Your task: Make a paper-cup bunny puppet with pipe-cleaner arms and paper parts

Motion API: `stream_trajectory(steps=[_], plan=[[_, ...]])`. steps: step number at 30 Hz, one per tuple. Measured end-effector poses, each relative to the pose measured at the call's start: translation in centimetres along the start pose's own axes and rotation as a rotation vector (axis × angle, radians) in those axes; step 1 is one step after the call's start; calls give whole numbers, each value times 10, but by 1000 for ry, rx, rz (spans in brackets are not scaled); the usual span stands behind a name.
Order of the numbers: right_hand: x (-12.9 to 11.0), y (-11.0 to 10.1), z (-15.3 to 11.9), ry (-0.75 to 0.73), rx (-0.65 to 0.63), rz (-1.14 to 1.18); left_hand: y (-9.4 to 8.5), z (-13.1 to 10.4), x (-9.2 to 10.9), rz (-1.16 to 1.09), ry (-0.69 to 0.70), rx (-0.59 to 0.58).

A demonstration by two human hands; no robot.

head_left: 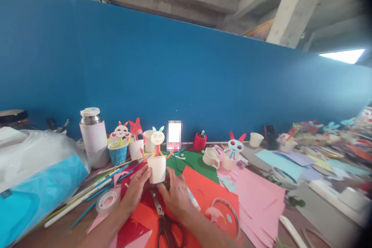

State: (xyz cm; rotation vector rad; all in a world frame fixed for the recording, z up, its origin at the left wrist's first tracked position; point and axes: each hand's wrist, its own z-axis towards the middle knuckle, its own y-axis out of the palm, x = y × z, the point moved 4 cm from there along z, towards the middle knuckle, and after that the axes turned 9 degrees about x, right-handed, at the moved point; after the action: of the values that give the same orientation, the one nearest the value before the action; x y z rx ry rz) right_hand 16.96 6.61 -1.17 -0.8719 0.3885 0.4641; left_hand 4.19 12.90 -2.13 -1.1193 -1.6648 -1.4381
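Note:
A white paper cup [157, 169] is in front of me, with a paper rabbit head [157, 138] on an orange strip rising above its rim and thin orange arms sticking out at both sides. My left hand [138, 186] grips the cup's left side with its fingertips. My right hand [176, 193] is close by the cup's lower right, thumb and fingers apart; whether they touch the cup I cannot tell. Dark-handled scissors [164, 221] lie below the cup, between my forearms, on red paper [209, 190].
Decorated cups, including a blue one [118, 155] and one with a light-blue rabbit [231, 159], stand along the blue wall. A thermos [93, 139] and plastic bag [40, 178] are left. Tape [108, 200] and colored sticks lie nearby; pink paper [255, 197] is right.

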Motion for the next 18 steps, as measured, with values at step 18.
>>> stream_trajectory(steps=[18], plan=[[-5,4,9,-38,-48,-70,-8,2,2,173,81,102]])
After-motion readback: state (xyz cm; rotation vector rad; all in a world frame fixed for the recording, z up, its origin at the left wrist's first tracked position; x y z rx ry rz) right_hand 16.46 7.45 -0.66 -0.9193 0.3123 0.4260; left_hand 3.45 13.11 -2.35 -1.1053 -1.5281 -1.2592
